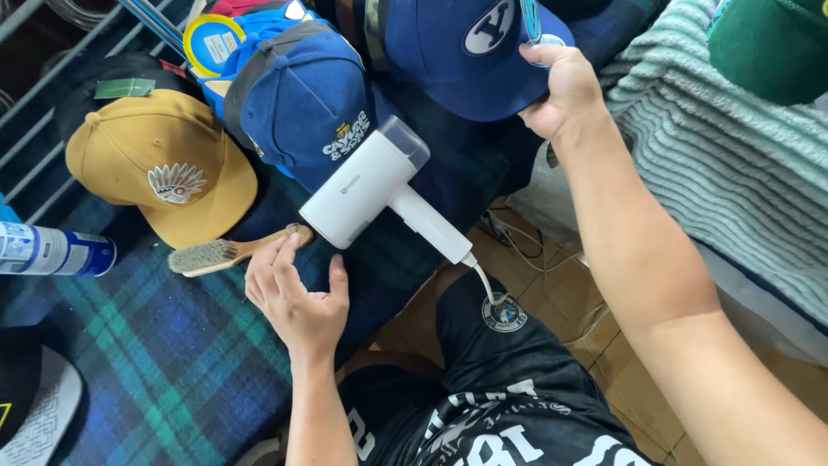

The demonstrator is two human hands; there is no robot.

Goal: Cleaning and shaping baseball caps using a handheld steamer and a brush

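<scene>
Blue cap sits at the top of our head view, its brim pinched in our right hand; our left hand rests released, fingertips on the wooden brush. White steamer lies idle, so steaming seems, perhaps, unstarted.

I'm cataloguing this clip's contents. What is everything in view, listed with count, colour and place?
Mustard cotton cap: one, upper left on plaid blanket.
Blue baseball caps: two, top; one centre, one at right.
White handheld steamer: one, centre, corded.
Wooden bristle brush: one, beside the steamer.
Spray can: one, blue-white, left edge.
Green ribbed fabric: one, right.
Black-and-white cap: one, bottom left.
Left hand: open, at brush handle.
Right hand: grip on right blue cap's brim.
</scene>
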